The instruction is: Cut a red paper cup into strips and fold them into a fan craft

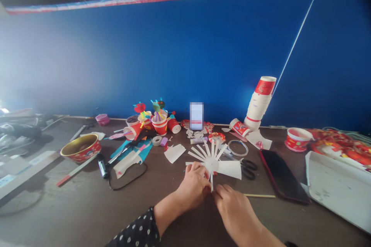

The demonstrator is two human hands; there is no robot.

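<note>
A cut white paper cup (pixel 212 164) lies spread out like a fan on the dark table, with narrow strips pointing away and one wide uncut section to the right. My left hand (pixel 195 185) rests over its near left side, its fingers closed on a strip. Close beside it, my right hand (pixel 232 204) has its thumb and fingers pinched at the near end of the same strip. The fingertips of the two hands almost meet. Just right of the paper lie black-handled scissors (pixel 248 169).
A dark phone (pixel 284 175) and a white tray (pixel 339 189) lie to the right. Behind stand a leaning cup stack (pixel 259 102) and decorated cups (pixel 159 124). At left are a gold-lined bowl (pixel 82 148) and a cabled tool (pixel 102 166). A thin stick (pixel 261 196) lies near my right hand.
</note>
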